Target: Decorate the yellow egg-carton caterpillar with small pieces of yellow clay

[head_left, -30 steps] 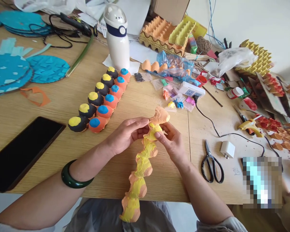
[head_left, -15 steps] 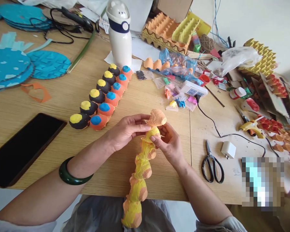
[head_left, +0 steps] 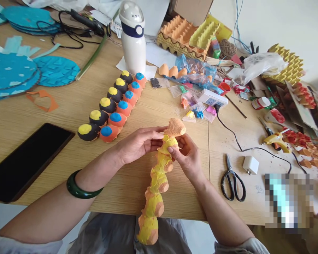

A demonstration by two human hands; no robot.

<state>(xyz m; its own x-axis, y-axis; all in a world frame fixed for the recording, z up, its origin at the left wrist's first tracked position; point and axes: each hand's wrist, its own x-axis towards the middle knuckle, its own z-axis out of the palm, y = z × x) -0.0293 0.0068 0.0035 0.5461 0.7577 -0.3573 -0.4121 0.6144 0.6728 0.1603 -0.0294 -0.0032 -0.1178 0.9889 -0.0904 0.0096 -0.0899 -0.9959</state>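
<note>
A strip of egg-carton cups (head_left: 159,181) runs from above my lap up over the table, its orange pulp partly coated in yellow clay. The cup at its far end (head_left: 175,127) is bare orange. My right hand (head_left: 187,155) grips the strip near that end, thumb on a yellow cup and fingers behind. From the other side, my left hand (head_left: 139,143) holds the same part, fingertips against the yellow clay; some of its fingers are hidden behind the strip. On the table left of it lie a row of black cups with yellow tops (head_left: 106,105) and a row of orange cups with blue tops (head_left: 123,107).
A phone (head_left: 29,160) lies at the left, scissors (head_left: 231,178) at the right by a white charger (head_left: 250,164). Behind are a power strip (head_left: 213,97), small clay bags (head_left: 197,112), a white bottle (head_left: 133,42) and egg trays (head_left: 180,37). A glue gun (head_left: 277,141) lies right.
The strip and both hands have shifted slightly right in view. My left fingers have moved a little over the yellow clay below the bare end cup; both hands stay on the strip.
</note>
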